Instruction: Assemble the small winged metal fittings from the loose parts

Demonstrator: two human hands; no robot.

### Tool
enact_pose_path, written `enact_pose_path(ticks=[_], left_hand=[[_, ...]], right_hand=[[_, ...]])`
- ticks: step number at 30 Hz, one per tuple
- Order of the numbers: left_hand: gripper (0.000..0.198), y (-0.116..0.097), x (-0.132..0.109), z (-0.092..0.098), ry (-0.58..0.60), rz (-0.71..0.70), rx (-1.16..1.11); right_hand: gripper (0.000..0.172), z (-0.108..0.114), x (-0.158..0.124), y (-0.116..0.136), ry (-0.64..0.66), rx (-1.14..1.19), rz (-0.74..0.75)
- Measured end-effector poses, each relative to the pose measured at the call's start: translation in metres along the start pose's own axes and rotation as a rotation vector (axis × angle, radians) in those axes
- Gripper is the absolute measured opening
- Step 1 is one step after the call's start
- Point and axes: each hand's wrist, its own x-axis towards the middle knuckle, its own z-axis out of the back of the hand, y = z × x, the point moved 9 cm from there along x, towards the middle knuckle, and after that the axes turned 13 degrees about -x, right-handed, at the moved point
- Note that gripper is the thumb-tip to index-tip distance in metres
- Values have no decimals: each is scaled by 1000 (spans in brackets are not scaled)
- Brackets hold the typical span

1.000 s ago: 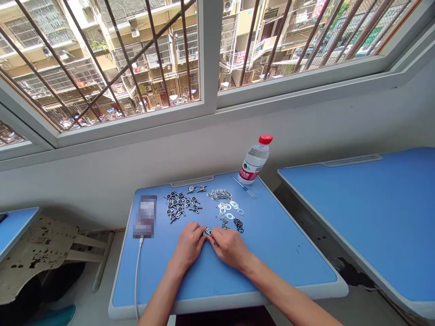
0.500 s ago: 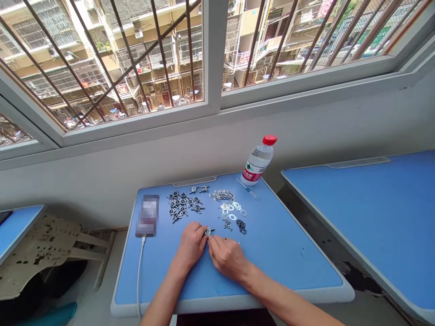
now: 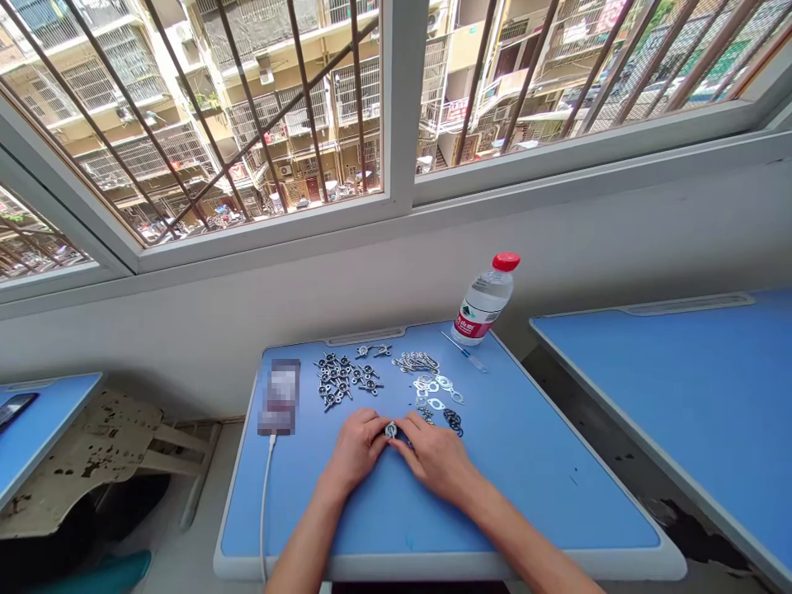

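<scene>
Just in front of me on the blue desk, a small round metal part [image 3: 391, 430] is held between the fingertips of both hands. My left hand [image 3: 355, 450] is closed on its left side. From the right, my right hand [image 3: 438, 455] pinches it too, its fingers covering part of it. Beyond my left hand lie several dark metal parts [image 3: 340, 375] with round cups and stubby arms. Past my right hand are flat silver ring plates [image 3: 436, 403], tiny screws [image 3: 424, 413], black rings [image 3: 454, 422] and a pile of looped metal pieces [image 3: 417, 361].
A screwdriver [image 3: 473, 358] and a water bottle [image 3: 481, 307] with a red cap stand near the desk's far right corner. At left lies a blurred-out phone [image 3: 281, 396] with a white cable [image 3: 266, 487]. Another blue desk [image 3: 681, 371] is at right, below the barred window.
My right hand has shifted its grip, its fingers now reaching along the part's right side instead of bunched below it. The whole view has moved slightly.
</scene>
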Motion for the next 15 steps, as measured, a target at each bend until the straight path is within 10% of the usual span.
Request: enact_pose_path(ticks=[15], left_hand=[[23, 0, 1, -3, 79, -37, -5]], right_hand=[[21, -5, 20, -14, 148, 100, 179]])
